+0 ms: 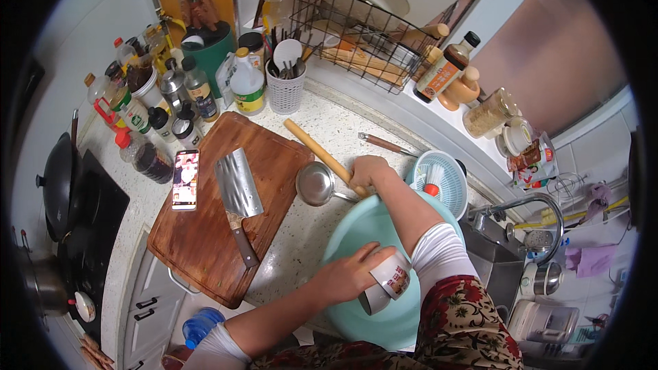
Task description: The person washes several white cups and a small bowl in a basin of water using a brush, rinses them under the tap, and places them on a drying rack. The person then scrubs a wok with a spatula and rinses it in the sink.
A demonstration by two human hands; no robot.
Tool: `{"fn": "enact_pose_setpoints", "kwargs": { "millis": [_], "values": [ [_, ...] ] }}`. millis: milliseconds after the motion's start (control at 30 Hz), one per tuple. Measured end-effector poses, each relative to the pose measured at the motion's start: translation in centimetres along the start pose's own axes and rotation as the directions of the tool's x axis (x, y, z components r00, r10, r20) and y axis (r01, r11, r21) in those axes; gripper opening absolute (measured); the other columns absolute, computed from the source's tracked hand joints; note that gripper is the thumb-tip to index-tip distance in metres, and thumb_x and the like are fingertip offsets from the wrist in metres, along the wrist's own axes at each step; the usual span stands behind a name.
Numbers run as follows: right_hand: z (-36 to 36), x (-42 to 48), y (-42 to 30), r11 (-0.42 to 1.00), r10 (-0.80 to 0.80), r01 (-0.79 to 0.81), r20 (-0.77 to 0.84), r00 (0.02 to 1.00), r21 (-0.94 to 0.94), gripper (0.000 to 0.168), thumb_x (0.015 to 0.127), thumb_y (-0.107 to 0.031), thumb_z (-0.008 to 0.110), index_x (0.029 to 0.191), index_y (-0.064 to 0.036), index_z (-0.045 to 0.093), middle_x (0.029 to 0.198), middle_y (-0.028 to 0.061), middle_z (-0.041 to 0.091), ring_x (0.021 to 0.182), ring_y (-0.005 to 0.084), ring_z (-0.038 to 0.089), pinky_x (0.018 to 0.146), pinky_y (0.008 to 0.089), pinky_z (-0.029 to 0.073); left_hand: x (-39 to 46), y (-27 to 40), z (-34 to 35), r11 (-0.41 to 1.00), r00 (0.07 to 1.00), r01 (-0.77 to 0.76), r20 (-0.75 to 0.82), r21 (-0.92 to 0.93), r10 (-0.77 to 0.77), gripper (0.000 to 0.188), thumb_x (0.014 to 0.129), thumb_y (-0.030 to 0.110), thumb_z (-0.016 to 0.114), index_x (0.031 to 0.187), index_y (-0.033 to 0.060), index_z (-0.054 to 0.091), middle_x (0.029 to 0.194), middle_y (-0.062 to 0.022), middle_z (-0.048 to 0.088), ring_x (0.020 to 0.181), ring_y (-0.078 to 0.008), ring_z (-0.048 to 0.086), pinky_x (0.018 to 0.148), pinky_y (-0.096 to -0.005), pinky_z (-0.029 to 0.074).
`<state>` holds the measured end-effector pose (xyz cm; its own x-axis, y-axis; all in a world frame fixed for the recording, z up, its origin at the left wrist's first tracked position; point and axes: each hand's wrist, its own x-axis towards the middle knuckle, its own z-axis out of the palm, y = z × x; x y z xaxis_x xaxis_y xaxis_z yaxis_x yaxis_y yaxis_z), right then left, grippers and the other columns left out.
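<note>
My left hand (352, 271) holds a white ceramic bowl (395, 273) with red lettering, tilted over a pale green plastic basin (342, 241). A second white bowl (374, 300) sits against the first, partly hidden by it. Farther up, my right hand (369, 170) is closed around the near end of a wooden rolling pin (318, 150) on the speckled countertop. A metal ladle (315, 183) lies just left of that hand, its handle pointing to the basin's rim.
A cleaver (239, 185) lies on a wooden cutting board (195, 246), beside a lit phone (185, 180). Bottles (200, 90) crowd the back left. A blue strainer basket (452, 180) holds a brush near the sink (496, 252). A wire basket (360, 25) stands on the sill.
</note>
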<state>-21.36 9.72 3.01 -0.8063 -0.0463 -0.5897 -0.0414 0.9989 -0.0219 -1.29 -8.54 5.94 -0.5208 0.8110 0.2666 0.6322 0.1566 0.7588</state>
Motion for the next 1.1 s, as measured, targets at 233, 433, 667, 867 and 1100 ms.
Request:
{"fn": "enact_pose_setpoints", "kwargs": {
  "millis": [233,433,667,867,1100],
  "values": [
    [-5.0,-8.6,3.7,0.784,0.178,0.110,-0.391,0.903,0.611,0.030,0.083,-0.034,0.067,0.088,-0.004,0.065,0.083,0.0130,0.071,0.074,0.0222,0.069,0.068,0.0359,0.054,0.0,0.4,-1.1,0.994,0.995,-0.084,-0.049,0.066,0.087,0.026,0.081,0.010,0.059,0.103,0.0052,0.070,0.146,-0.0096,0.044,0.127,-0.0362,0.050,0.085,-0.0391,0.058],
    [-5.1,-20.4,8.7,0.466,0.359,0.372,-0.555,0.750,0.803,0.019,0.091,-0.020,0.067,0.094,-0.001,0.062,0.077,0.0036,0.065,0.062,0.0103,0.059,0.057,0.0257,0.049,0.1,-0.1,-0.4,0.995,0.989,-0.099,-0.106,0.027,0.101,0.026,0.083,0.010,0.058,0.107,0.0043,0.068,0.145,-0.0103,0.044,0.125,-0.0380,0.051,0.088,-0.0417,0.056],
    [-7.0,-25.8,8.9,0.517,0.573,0.459,-0.690,0.442,0.723,0.018,0.093,-0.020,0.067,0.097,-0.004,0.060,0.075,-0.0002,0.062,0.061,0.0064,0.056,0.053,0.0223,0.044,0.3,0.8,-1.2,0.993,0.992,-0.098,-0.071,0.067,0.103,0.030,0.087,0.011,0.056,0.115,0.0047,0.066,0.145,-0.0104,0.044,0.124,-0.0338,0.051,0.091,-0.0417,0.054],
    [-7.2,-24.5,7.1,0.831,0.445,0.271,-0.873,0.197,0.485,0.016,0.089,-0.016,0.070,0.096,-0.004,0.063,0.071,0.0078,0.064,0.057,0.0166,0.060,0.053,0.0295,0.046,0.0,-0.4,-0.3,0.983,0.990,-0.116,-0.068,0.145,0.127,0.041,0.088,0.013,0.057,0.128,0.0059,0.057,0.145,-0.0107,0.044,0.126,-0.0327,0.049,0.092,-0.0410,0.053],
    [-10.7,-19.2,2.2,0.986,0.051,0.160,-0.999,-0.003,0.050,0.020,0.080,-0.010,0.074,0.097,-0.007,0.064,0.098,0.0107,0.069,0.077,0.0312,0.068,0.065,0.0403,0.055,0.2,0.0,-0.3,1.000,0.991,0.005,-0.132,-0.030,-0.009,0.037,0.079,0.015,0.066,0.114,0.0041,0.065,0.141,-0.0138,0.048,0.122,-0.0344,0.053,0.096,-0.0397,0.051]
  ]
}}
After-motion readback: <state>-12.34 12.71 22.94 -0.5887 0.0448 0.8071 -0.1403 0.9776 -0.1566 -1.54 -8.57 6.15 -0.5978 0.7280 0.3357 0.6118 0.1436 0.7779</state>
